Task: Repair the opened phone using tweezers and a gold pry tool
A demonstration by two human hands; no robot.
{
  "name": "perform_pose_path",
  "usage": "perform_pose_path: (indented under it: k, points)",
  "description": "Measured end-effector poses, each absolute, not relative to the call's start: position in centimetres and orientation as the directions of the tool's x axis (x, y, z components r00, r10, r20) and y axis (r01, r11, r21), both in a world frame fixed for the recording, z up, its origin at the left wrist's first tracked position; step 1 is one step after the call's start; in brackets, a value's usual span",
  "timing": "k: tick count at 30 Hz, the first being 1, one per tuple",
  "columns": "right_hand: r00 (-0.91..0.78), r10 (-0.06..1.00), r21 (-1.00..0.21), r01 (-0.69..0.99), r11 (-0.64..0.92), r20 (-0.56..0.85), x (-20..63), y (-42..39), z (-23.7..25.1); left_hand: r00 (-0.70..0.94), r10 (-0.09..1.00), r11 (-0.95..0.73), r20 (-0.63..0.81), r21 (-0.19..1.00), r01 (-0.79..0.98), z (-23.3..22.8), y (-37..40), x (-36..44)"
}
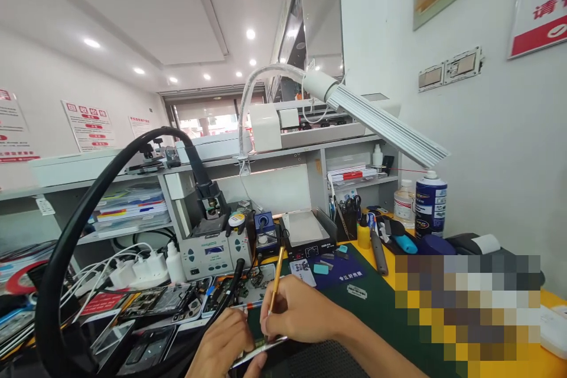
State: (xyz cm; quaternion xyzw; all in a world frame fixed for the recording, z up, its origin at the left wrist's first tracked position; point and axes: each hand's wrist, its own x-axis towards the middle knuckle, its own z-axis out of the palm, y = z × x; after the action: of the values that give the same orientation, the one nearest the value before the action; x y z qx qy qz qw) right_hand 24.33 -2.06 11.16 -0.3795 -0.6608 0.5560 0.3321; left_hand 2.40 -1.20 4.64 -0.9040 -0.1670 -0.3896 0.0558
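Observation:
Low in the head view, my left hand [225, 336] is closed around a thin, flat phone-like device [261, 352] tilted nearly edge-on. Fingers cover much of it, so its exact kind is unclear. My right hand [301, 310] pinches a slim gold-coloured tool [277, 271] like a pen, upright, with its lower end down at the device. That tip is partly hidden by my fingers, and whether it touches cannot be told. A dark textured pad [325, 360] lies beneath my right wrist, on a green mat [376, 313].
A black hose [48, 260] arches over the left side from a soldering station [212, 257]. Opened phones [155, 301] crowd the left bench. A heating plate [305, 230] stands behind my hands. A razor blade [357, 291] lies on the mat; a spray can [430, 207] stands right.

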Motion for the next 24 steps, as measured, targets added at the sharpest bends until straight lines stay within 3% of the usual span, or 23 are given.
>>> perform_pose_path:
  k: [12,24]
  points:
    - [-0.487,0.872,-0.982,0.131,0.135,0.054,24.3,-1.7,10.7,0.58,0.202,-0.931,0.789,-0.029,0.364,2.2,0.7,2.7]
    - [-0.511,0.855,-0.954,0.205,0.22,0.087,24.5,-1.3,10.5,0.649,0.238,-0.923,0.722,-0.041,0.384,4.0,0.1,3.0]
